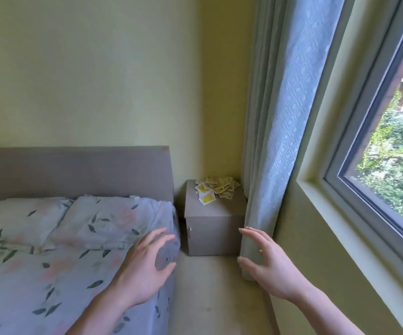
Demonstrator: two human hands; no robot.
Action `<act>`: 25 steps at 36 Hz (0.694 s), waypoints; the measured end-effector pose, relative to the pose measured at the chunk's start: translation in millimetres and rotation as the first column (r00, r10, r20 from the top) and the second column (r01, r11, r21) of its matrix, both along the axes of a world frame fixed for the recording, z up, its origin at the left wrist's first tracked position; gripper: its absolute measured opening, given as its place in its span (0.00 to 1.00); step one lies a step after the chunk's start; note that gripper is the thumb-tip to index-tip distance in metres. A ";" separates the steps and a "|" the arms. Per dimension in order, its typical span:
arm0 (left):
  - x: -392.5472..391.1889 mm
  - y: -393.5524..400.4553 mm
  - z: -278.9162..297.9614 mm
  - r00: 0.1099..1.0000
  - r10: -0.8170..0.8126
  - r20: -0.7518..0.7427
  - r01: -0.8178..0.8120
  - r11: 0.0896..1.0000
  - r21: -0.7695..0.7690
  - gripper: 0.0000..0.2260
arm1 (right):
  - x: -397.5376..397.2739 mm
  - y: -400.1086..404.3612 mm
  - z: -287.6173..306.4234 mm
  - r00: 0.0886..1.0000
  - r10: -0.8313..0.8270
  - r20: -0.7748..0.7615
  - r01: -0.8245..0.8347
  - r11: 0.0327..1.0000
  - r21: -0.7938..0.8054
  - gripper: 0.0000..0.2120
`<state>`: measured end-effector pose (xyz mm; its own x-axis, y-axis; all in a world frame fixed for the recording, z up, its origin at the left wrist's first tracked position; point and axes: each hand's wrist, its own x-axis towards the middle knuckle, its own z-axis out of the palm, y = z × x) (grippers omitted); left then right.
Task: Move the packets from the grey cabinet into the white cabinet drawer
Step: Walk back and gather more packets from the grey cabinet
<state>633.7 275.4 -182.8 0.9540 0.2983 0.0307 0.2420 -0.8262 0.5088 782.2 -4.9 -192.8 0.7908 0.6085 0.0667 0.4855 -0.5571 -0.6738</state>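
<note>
Both of your forearms reach forward from the bottom edge, bare, palms turned toward each other. Your left hand (146, 267) is raised over the corner of the bed (50, 274), fingers spread and gently curved, holding nothing. Your right hand (265, 264) is lifted just in front of the curtain (285, 131), fingers loose and apart, thumb low, also holding nothing.

The packets (216, 188) lie in a loose heap on top of the grey cabinet (213, 228), toward its back right corner, well beyond your fingertips and above them in the view. They are small, flat, square sachets, pale with yellow panels; one lies nearer the front than the rest. Neither hand touches them or the cabinet.

The cabinet is a plain matt grey box with a small knob at the left of its door, standing on the floor between the bed and the curtain. Bedding is soft cloth printed with dark leaves and faint pink blooms; a pillow (24, 218) lies against the grey headboard (75, 170). The curtain is pale blue with a woven diamond pattern, hanging beside the window (388, 141).
</note>
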 end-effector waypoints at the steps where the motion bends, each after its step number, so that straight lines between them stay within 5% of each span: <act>1: 10.5 7.8 0.0 1.000 0.019 -0.001 -0.019 1.000 -0.001 0.24 | 16.3 11.1 0.7 1.000 0.010 0.008 -0.010 1.000 -0.003 0.30; 10: 120.7 106.2 -37.8 0.988 0.142 -0.066 -0.145 0.988 -0.046 0.25 | 164.9 124.1 -25.1 0.987 0.143 -0.078 -0.145 0.989 -0.019 0.30; 25: 391.9 244.5 -99.4 0.978 -0.003 -0.209 -0.021 0.994 -0.109 0.26 | 382.0 233.4 -85.4 0.973 -0.036 -0.230 0.013 0.995 -0.099 0.30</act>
